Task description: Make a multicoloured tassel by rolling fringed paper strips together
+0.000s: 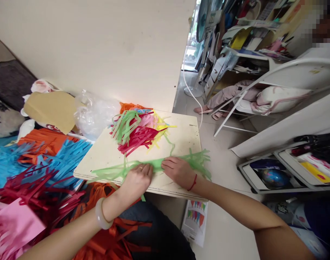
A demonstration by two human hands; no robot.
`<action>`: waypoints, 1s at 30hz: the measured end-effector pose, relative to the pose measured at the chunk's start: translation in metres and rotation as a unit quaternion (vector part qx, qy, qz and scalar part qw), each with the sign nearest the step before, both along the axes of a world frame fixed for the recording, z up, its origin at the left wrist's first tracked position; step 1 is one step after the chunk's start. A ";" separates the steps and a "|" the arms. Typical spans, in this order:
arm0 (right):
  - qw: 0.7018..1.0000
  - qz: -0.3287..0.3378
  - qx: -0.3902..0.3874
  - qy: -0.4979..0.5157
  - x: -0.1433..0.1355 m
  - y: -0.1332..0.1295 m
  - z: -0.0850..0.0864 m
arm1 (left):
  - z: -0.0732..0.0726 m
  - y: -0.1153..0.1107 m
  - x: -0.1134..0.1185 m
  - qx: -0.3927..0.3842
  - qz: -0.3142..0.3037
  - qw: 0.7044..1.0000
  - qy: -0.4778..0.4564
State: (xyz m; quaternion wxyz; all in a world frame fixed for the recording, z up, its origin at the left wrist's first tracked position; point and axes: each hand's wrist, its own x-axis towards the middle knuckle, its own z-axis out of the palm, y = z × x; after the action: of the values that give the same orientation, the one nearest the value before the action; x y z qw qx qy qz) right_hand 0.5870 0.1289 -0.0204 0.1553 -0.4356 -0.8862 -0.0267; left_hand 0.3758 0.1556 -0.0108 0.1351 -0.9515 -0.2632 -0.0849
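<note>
A sheet of green tissue paper, cut into fringe at both ends, lies along the front of a small pale wooden table. My left hand, with a ring on it and a pale bangle at the wrist, is closed on the middle of the sheet with fingers curled. Close by on the right, my right hand pinches the same green paper; a red string circles that wrist. Behind them on the table sits a pile of paper tassels in green, red, pink and yellow.
Fringed paper in orange, blue, red and pink is heaped at left, beside a clear plastic bag and brown paper. At right stand a white folding chair and a cart. Another person sits at a desk there.
</note>
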 end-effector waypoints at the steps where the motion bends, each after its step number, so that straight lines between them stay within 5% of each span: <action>1: 0.999 0.006 -0.004 0.032 0.006 0.001 -0.002 | -0.003 0.002 -0.006 0.002 0.002 1.000 -0.020; 7: 0.970 -0.031 -0.117 0.210 0.031 0.011 0.002 | -0.009 0.018 -0.033 -0.123 0.015 0.971 -0.205; 12: 0.978 -0.132 -0.118 0.111 0.020 0.025 0.011 | -0.005 0.031 -0.036 -0.254 0.101 0.935 -0.226; 16: 0.981 -0.163 -0.104 0.007 0.011 0.027 0.015 | -0.005 0.038 -0.035 -0.241 0.141 0.942 -0.187; 23: 0.971 -0.196 -0.119 -0.060 0.004 0.029 0.018 | -0.002 0.041 -0.036 -0.239 0.117 0.955 -0.133; 30: 0.962 -0.207 -0.144 -0.108 -0.003 0.031 0.023 | 0.014 0.038 -0.026 -0.187 0.155 0.970 -0.034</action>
State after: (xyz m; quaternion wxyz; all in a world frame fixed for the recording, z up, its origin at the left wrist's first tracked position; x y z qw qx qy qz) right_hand 0.5839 0.1598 0.0025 -0.0150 -0.6216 -0.7828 0.0228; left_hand 0.3501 0.1937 0.0029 -0.0424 -0.9040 -0.4230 -0.0445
